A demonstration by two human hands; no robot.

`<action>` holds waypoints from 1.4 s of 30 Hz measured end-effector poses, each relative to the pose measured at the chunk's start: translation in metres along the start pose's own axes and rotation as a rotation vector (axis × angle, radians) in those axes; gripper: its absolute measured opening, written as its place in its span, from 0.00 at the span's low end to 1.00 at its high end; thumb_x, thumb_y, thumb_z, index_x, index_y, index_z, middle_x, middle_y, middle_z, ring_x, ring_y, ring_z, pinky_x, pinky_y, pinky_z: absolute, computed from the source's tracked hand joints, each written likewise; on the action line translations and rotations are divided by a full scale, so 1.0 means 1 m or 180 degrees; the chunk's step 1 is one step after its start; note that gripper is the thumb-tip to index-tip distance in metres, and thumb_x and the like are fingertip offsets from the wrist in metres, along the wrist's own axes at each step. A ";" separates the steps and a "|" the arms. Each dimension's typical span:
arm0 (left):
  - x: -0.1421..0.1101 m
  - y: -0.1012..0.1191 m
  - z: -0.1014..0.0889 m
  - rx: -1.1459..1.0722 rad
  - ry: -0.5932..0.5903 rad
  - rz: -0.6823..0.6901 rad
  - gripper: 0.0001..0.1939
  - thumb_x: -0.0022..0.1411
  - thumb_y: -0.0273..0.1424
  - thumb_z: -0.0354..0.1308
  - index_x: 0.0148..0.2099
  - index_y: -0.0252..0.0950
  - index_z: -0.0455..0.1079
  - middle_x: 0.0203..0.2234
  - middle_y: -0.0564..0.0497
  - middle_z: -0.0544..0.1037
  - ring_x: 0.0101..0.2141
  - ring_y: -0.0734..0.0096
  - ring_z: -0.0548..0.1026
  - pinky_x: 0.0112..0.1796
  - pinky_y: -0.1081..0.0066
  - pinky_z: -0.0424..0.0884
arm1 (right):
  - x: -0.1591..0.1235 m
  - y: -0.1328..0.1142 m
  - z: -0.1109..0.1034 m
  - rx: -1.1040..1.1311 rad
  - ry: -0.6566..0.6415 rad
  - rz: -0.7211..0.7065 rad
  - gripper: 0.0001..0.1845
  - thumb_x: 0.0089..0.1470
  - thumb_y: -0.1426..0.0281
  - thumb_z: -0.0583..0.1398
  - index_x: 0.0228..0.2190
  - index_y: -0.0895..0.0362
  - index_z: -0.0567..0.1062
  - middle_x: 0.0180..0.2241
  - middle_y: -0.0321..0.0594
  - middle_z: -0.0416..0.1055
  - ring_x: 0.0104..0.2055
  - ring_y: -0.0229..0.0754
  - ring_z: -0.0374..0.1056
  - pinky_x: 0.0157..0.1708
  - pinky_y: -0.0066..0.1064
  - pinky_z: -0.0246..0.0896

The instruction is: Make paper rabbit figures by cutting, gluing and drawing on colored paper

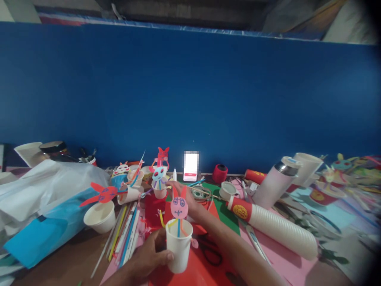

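A white paper cup (179,254) stands upright close to me, with my left hand (157,250) wrapped around its left side. Colored pipe-cleaner or straw pieces rise from it and carry a pink paper face (179,208) with red ears. A small pink paper piece (194,242) sticks out at its right side. Behind this cup, my right hand (190,200) reaches forward beside another cup figure with a light blue face (159,173). The pink face partly covers my right hand's fingers, so I cannot tell whether they touch that second cup.
On the left lie colored straws and pens (129,230), another cup (101,217) with a red paper face, and a blue bag (56,226). At right are a long stack of paper cups (282,228), a bottle (275,182) and scissors (256,240). A lit phone (190,167) stands behind.
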State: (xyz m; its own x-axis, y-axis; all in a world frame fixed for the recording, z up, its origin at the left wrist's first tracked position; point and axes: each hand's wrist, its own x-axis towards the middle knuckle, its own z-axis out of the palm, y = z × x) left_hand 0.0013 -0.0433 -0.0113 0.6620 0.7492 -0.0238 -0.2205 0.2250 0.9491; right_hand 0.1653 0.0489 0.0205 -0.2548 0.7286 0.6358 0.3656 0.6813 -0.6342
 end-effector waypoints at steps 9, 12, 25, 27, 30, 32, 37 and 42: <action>0.017 0.014 0.003 0.0207 0.0672 -0.0126 0.31 0.45 0.41 0.63 0.50 0.32 0.65 0.34 0.43 0.75 0.27 0.68 0.71 0.27 0.72 0.66 | -0.059 -0.010 -0.039 0.1060 0.0751 0.1007 0.18 0.60 0.63 0.45 0.49 0.57 0.60 0.27 0.39 0.71 0.23 0.38 0.67 0.25 0.30 0.64; 0.031 0.014 0.009 0.0198 0.0767 -0.0056 0.29 0.49 0.40 0.61 0.51 0.33 0.63 0.28 0.48 0.74 0.20 0.77 0.66 0.19 0.77 0.61 | -0.073 -0.010 -0.049 0.1183 0.1132 0.1195 0.22 0.60 0.61 0.42 0.49 0.58 0.63 0.24 0.40 0.70 0.21 0.41 0.65 0.23 0.32 0.63; 0.038 0.000 0.007 0.0171 0.1012 -0.0282 0.27 0.53 0.43 0.55 0.50 0.32 0.58 0.16 0.58 0.65 0.14 0.78 0.65 0.10 0.81 0.54 | -0.092 -0.024 -0.022 0.0241 0.1219 0.1049 0.19 0.55 0.69 0.53 0.50 0.53 0.61 0.45 0.43 0.65 0.45 0.43 0.64 0.45 0.36 0.61; 0.039 0.003 0.006 0.0143 0.1017 -0.0250 0.28 0.53 0.42 0.56 0.51 0.32 0.57 0.14 0.60 0.63 0.14 0.78 0.65 0.10 0.81 0.56 | -0.095 -0.020 -0.021 0.0199 0.1179 0.1104 0.20 0.55 0.69 0.54 0.50 0.53 0.61 0.46 0.43 0.64 0.44 0.43 0.65 0.44 0.37 0.62; 0.041 0.006 0.007 0.0151 0.1004 -0.0292 0.29 0.51 0.41 0.58 0.51 0.32 0.58 0.13 0.61 0.61 0.13 0.78 0.64 0.11 0.80 0.59 | -0.098 -0.017 -0.018 0.0187 0.1079 0.1143 0.23 0.53 0.70 0.55 0.51 0.54 0.59 0.47 0.45 0.63 0.44 0.44 0.65 0.44 0.37 0.62; 0.041 0.007 0.007 0.0179 0.1026 -0.0325 0.28 0.50 0.40 0.59 0.51 0.32 0.59 0.13 0.60 0.63 0.13 0.79 0.63 0.12 0.80 0.60 | -0.100 -0.016 -0.016 0.0188 0.1011 0.1145 0.25 0.52 0.70 0.56 0.52 0.54 0.59 0.48 0.45 0.63 0.45 0.45 0.65 0.43 0.37 0.63; 0.040 0.002 0.006 0.0256 0.1029 -0.0256 0.27 0.50 0.39 0.59 0.50 0.31 0.60 0.15 0.59 0.65 0.13 0.81 0.62 0.14 0.79 0.62 | -0.101 -0.021 -0.012 0.0149 0.1077 0.1102 0.26 0.50 0.71 0.58 0.51 0.53 0.60 0.43 0.43 0.67 0.42 0.44 0.66 0.40 0.34 0.65; 0.041 -0.009 0.003 0.0567 0.1093 -0.0249 0.27 0.49 0.40 0.60 0.49 0.31 0.61 0.22 0.52 0.72 0.13 0.81 0.64 0.12 0.79 0.60 | -0.104 -0.022 -0.013 0.0239 0.0938 0.1218 0.27 0.49 0.71 0.59 0.51 0.53 0.59 0.43 0.43 0.66 0.38 0.42 0.67 0.38 0.32 0.66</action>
State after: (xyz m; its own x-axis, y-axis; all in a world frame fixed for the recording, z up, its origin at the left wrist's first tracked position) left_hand 0.0325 -0.0164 -0.0195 0.3870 0.9057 -0.1732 -0.0313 0.2006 0.9792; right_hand 0.1952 -0.0430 -0.0256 0.1536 0.8841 0.4414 0.3152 0.3796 -0.8698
